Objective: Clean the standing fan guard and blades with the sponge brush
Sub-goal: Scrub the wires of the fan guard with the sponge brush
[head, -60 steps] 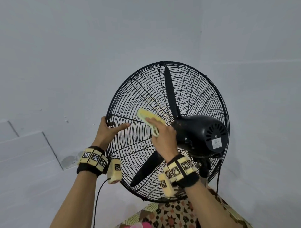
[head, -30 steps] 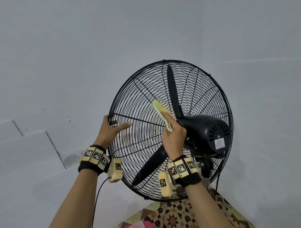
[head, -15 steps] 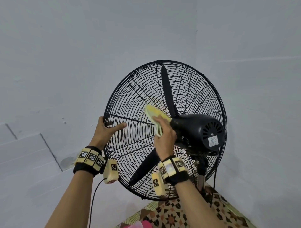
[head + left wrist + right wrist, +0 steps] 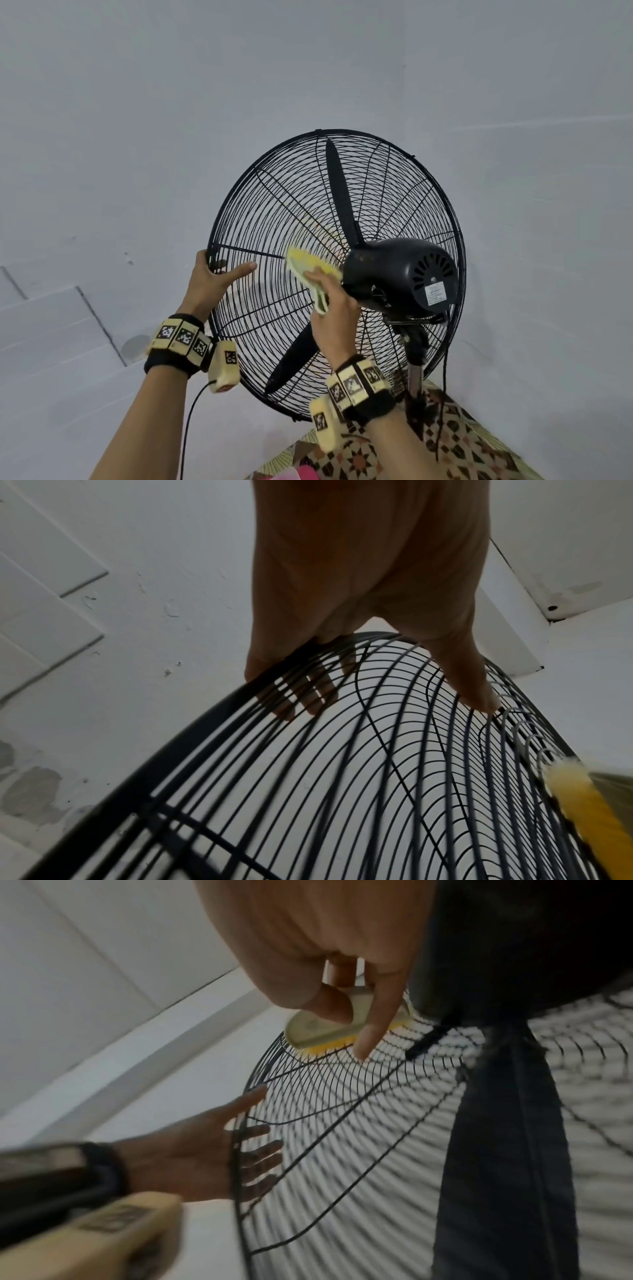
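Note:
A black standing fan is seen from behind in the head view. Its wire guard (image 4: 318, 131) encloses black blades (image 4: 339, 192), with the motor housing (image 4: 400, 274) at the centre right. My left hand (image 4: 222, 270) grips the guard's left rim, fingers curled round to the front and thumb on the rear wires. My right hand (image 4: 325, 291) holds the yellow sponge brush (image 4: 308, 265) against the rear guard, just left of the motor. The left wrist view shows my left hand (image 4: 359, 656) on the guard (image 4: 308, 750). In the right wrist view the brush (image 4: 318, 1031) presses on the wires.
Pale walls meet in a corner close behind the fan. The fan's pole (image 4: 416, 373) and a hanging cord (image 4: 443, 394) run down at the lower right, above a patterned mat (image 4: 462, 445). A pink thing (image 4: 301, 474) shows at the bottom edge.
The brush swept up toward the upper blade beside the hub, then came back down and left along the rear guard. My left hand stayed on the rim.

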Tool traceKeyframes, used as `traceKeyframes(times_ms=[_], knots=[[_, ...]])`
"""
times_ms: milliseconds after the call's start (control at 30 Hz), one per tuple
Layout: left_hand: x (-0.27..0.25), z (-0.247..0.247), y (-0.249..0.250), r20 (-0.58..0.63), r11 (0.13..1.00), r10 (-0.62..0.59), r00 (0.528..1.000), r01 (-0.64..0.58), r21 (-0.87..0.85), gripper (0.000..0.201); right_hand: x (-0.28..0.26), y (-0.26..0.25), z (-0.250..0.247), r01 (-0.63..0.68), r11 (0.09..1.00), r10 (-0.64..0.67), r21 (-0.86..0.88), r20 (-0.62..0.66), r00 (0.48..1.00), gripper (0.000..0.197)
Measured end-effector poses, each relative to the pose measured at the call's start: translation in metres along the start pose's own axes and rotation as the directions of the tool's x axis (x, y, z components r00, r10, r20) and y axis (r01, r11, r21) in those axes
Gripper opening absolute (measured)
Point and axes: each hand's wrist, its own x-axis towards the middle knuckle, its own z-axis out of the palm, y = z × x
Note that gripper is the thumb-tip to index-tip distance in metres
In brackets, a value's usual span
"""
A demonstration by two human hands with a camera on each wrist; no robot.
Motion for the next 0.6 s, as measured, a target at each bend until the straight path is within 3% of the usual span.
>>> traceKeyframes(times_ms=[167,267,367,500,600], knots=[[-0.002,0.005,0.004,0.013,1.0,0.025,1.0,-0.025,0.008,0.092,0.027,-0.007,-0.01,-0.015,0.983,0.053,0.18,-0.209,0.977,0.066],[-0.001,0.006,0.003,0.007,0.999,0.028,1.0,-0.028,0.015,0.096,0.033,-0.016,-0.004,-0.114,0.988,0.132,0.108,-0.169,0.977,0.074],[0.001,-0.001,-0.003,0.004,1.0,0.014,1.0,-0.014,0.016,0.106,0.004,-0.008,0.009,-0.108,0.994,0.108,-0.004,-0.068,0.992,0.076],[-0.001,-0.002,-0.001,0.01,1.0,0.011,1.0,-0.012,0.006,0.113,0.005,-0.011,0.002,-0.005,0.991,0.029,0.136,-0.178,0.984,0.069],[-0.001,0.005,0.003,0.018,1.0,0.02,1.0,-0.02,-0.003,0.105,0.034,-0.024,-0.008,-0.05,0.995,0.07,0.092,-0.227,0.971,0.07]])
